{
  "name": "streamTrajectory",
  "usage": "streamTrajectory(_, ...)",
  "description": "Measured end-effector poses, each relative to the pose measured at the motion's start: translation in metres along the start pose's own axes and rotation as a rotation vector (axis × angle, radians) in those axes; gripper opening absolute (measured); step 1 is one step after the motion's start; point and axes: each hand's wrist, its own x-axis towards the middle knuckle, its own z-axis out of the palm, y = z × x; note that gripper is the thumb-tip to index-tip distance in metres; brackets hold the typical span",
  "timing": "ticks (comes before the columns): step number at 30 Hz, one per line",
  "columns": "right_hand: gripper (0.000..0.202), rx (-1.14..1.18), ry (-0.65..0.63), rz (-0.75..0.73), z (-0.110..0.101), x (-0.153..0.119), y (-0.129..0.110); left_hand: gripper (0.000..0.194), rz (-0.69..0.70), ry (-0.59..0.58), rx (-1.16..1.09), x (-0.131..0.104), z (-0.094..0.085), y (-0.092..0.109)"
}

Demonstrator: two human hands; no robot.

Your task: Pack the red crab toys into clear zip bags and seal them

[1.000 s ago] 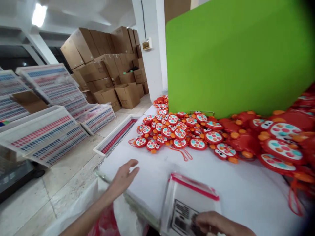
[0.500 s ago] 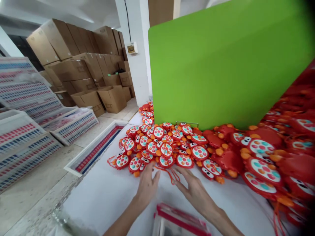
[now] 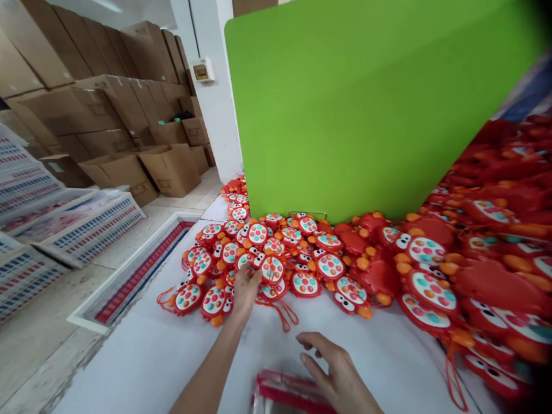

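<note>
Many red crab-shaped toys (image 3: 305,283) with white faces, coloured dots and orange claws lie heaped on a white table (image 3: 172,356). My left hand (image 3: 246,287) reaches to the front of the heap, its fingertips at a crab toy (image 3: 272,269); whether they grip it I cannot make out. Lower right, my right hand (image 3: 330,365) hovers over the table with fingers curved and apart, holding nothing. Below it, a clear pouch with pink edges (image 3: 293,391) lies at the bottom edge. Red cord loops (image 3: 284,313) trail from the heap between my hands.
A large green board (image 3: 345,115) stands behind the heap. More red toys (image 3: 495,276) pile up at right. White baskets (image 3: 86,224) and cardboard boxes (image 3: 168,169) stand at left, with a long white-rimmed basket (image 3: 90,325) beside the table.
My left hand has moved forward onto the heap. My right hand has drawn back from the cords toward the pouch. The view has shifted to the right.
</note>
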Motion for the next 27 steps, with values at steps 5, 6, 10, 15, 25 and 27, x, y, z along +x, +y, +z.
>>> streamTrajectory(5, 0.032, -0.035, 0.113, -0.163, -0.005, -0.003, -0.019, 0.052, -0.06, -0.027, -0.003, -0.04, -0.038, 0.017)
streamTrajectory(6, 0.039, -0.069, 0.117, -0.205, -0.004, -0.003, -0.024, 0.052, -0.088, -0.047, -0.006, -0.052, -0.042, 0.02)
streamTrajectory(10, 0.061, -0.166, 0.025, -0.323, 0.002, -0.002, -0.039, 0.044, -0.246, -0.237, -0.045, -0.097, -0.041, 0.029)
streamTrajectory(15, 0.044, 0.248, 0.102, -0.034, -0.004, -0.019, -0.033, 0.029, -0.044, -0.29, 0.049, -0.151, -0.028, 0.013)
streamTrajectory(25, 0.044, 1.108, 0.099, 0.519, -0.024, -0.089, -0.014, 0.024, 0.732, -0.578, 0.985, -0.215, -0.008, -0.081)
streamTrajectory(27, 0.04, 1.141, 0.095, 0.544, -0.024, -0.093, -0.014, 0.019, 0.758, -0.558, 1.012, -0.212, -0.006, -0.081)
